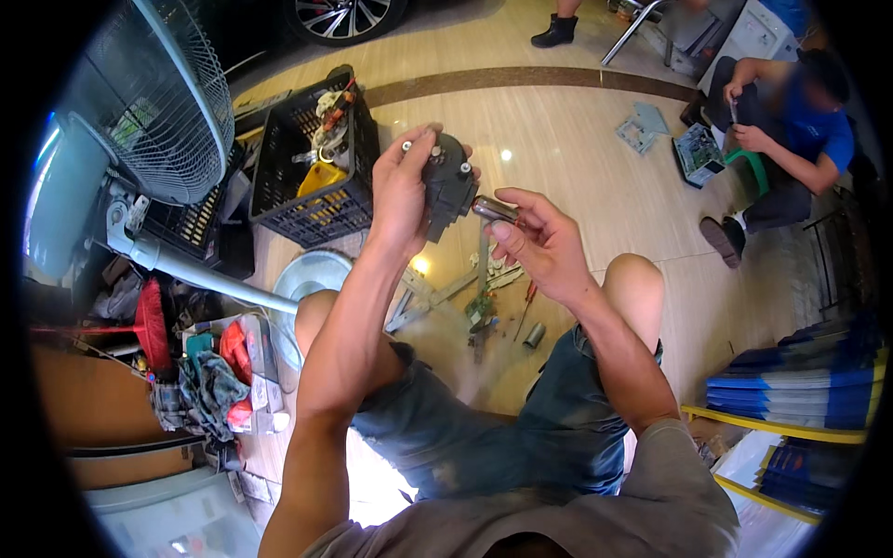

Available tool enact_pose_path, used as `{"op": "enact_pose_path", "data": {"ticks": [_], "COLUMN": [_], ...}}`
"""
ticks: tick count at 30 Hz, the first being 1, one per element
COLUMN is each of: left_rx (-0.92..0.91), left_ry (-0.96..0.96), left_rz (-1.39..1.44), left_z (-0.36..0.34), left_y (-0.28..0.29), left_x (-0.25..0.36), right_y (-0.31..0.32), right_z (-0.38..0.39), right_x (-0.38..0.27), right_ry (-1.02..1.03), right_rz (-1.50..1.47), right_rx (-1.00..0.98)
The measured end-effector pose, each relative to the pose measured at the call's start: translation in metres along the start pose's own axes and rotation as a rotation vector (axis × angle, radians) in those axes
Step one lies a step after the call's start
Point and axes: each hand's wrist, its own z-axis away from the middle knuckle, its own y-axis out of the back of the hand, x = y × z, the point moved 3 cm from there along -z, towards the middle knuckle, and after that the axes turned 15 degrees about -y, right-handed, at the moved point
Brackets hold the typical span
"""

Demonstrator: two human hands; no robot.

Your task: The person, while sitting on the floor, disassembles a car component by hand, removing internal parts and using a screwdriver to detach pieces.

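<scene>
My left hand [402, 191] grips a black moulded housing [450, 186] with light-coloured round fittings at its corners, holding it up over the floor in front of me. A shiny metal cylinder [494, 209] is pinched between the thumb and fingers of my right hand [544, 244]. One end of the cylinder points at the housing's lower right side; I cannot tell whether the two touch. On the floor below lie a screwdriver [526, 308] with a red handle, a grey metal cup-shaped part [534, 335] and a small cluster of green and dark parts [481, 312].
A black plastic crate [316, 206] of tools and parts stands at the left, beside a caged fan [172, 112]. A round basin [312, 272] sits near my left knee. At the right, a person [791, 130] sits by an opened metal box [698, 156]. Blue-and-white stacks [791, 386] lie nearer.
</scene>
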Motion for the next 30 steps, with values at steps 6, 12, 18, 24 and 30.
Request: {"op": "enact_pose_path", "data": {"ticks": [6,12,18,24,30], "left_rx": [-0.012,-0.013,-0.012,-0.023,-0.054], "left_ry": [0.038,0.031,0.043,0.046,0.031], "left_rz": [0.014,0.010,0.035,0.011,-0.018], "left_z": [-0.003,-0.006,-0.007,-0.003,-0.002], "left_y": [-0.001,-0.005,-0.009,-0.009,-0.006], "left_x": [-0.007,-0.008,-0.005,-0.003,-0.002], "right_y": [0.010,0.007,0.006,0.013,0.013], "right_z": [-0.003,-0.004,0.000,0.000,-0.003], "right_x": [0.001,0.001,-0.005,0.001,0.008], "right_ry": [-0.020,-0.068,0.071,-0.068,-0.089], "right_rz": [0.120,0.059,-0.003,0.171,0.166], "right_rx": [-0.041,-0.031,0.106,-0.003,0.000]}}
